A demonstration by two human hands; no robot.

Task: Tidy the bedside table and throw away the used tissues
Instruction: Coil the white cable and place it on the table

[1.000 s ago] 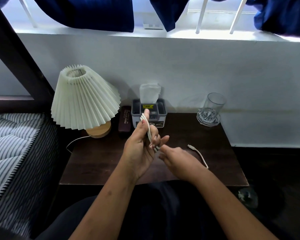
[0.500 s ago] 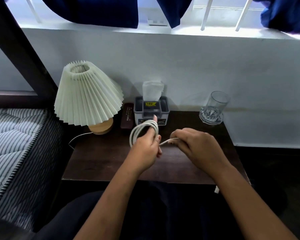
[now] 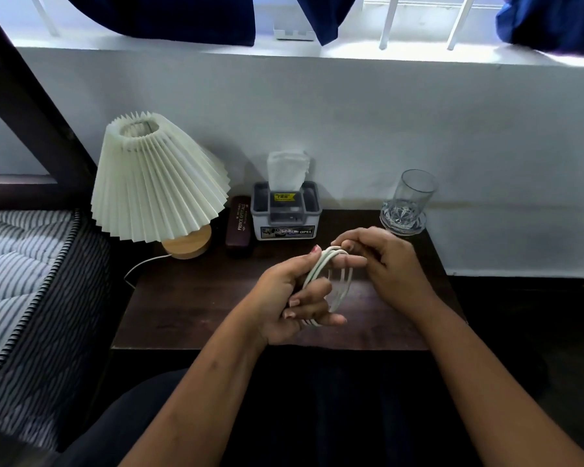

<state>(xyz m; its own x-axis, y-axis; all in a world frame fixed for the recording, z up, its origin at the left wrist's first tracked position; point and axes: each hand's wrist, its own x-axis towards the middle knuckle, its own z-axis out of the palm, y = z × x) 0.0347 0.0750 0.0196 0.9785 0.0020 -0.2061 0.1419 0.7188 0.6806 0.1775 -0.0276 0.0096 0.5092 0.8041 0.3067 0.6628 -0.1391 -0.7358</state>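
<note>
A thin white cable [image 3: 321,269], wound into several loose loops, hangs above the middle of the dark wooden bedside table [image 3: 196,298]. The left hand [image 3: 284,298] is curled through the coil, fingers closed on its lower part. The right hand [image 3: 385,261] pinches the strand at the top of the loops between thumb and fingers. Along the table's far edge stand a pleated lamp [image 3: 155,183], a dark case [image 3: 238,225], a tissue box [image 3: 285,210] with one tissue sticking up, and a clear glass [image 3: 413,197].
</note>
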